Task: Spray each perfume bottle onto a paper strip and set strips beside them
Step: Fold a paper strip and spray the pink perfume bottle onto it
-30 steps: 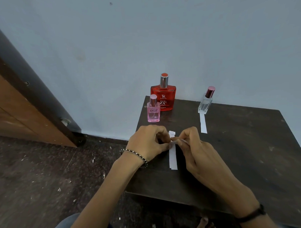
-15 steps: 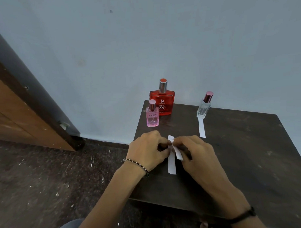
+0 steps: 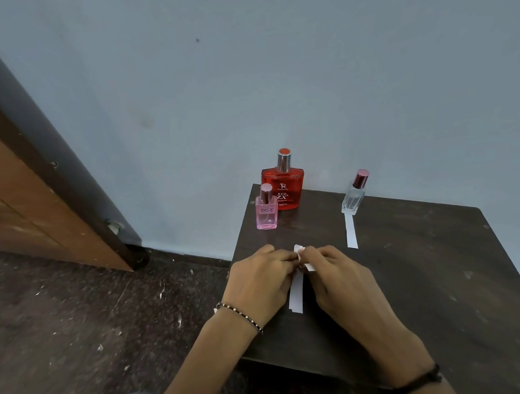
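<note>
Three perfume bottles stand at the back of the dark wooden table (image 3: pixel 417 265): a small pink one (image 3: pixel 266 212), a larger red one (image 3: pixel 284 187) behind it, and a small clear one (image 3: pixel 354 193) to the right. One white paper strip (image 3: pixel 350 231) lies flat in front of the clear bottle. My left hand (image 3: pixel 259 282) and my right hand (image 3: pixel 344 282) meet over the table's middle, both pinching the top end of white paper strips (image 3: pixel 297 291). One strip lies along the table between my hands; a short end (image 3: pixel 308 266) sticks out by my right thumb.
A pale blue wall rises right behind the bottles. The table's left edge (image 3: pixel 240 247) drops to a dark speckled floor (image 3: pixel 95 320). A brown wooden door with a dark frame (image 3: pixel 46 189) stands at the left.
My hands stay together on the paper. A short piece of strip has peeled out toward my right hand. The view has tilted up, so everything sits lower in the frame.
</note>
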